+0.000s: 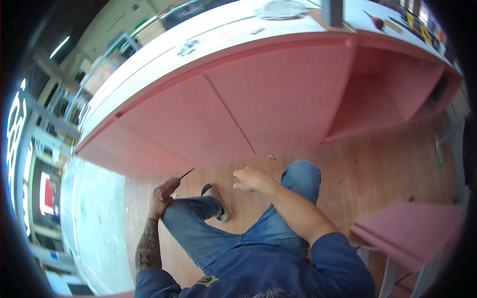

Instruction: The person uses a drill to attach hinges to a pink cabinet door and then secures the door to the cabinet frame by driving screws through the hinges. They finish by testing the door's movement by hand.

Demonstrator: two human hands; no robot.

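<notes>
My left hand point(161, 195) is closed round the handle of a screwdriver point(186, 174), above my bent left knee. The thin dark shaft points up and right, close to the lower edge of a long pink cabinet point(283, 89). In front of my right knee, my right hand point(248, 180) hangs over the wooden floor with its fingers loosely apart and nothing visible in them. Flat pink door panels with narrow gaps between them form the cabinet front. At its right end is an open compartment point(370, 102).
Tools point(417, 29) and a red-handled tool point(377, 23) lie on the white top point(149, 62). A grey post point(333, 12) stands there. Pink panels point(410, 231) rest on a stand at the lower right. Small scraps point(271, 157) lie on the floor.
</notes>
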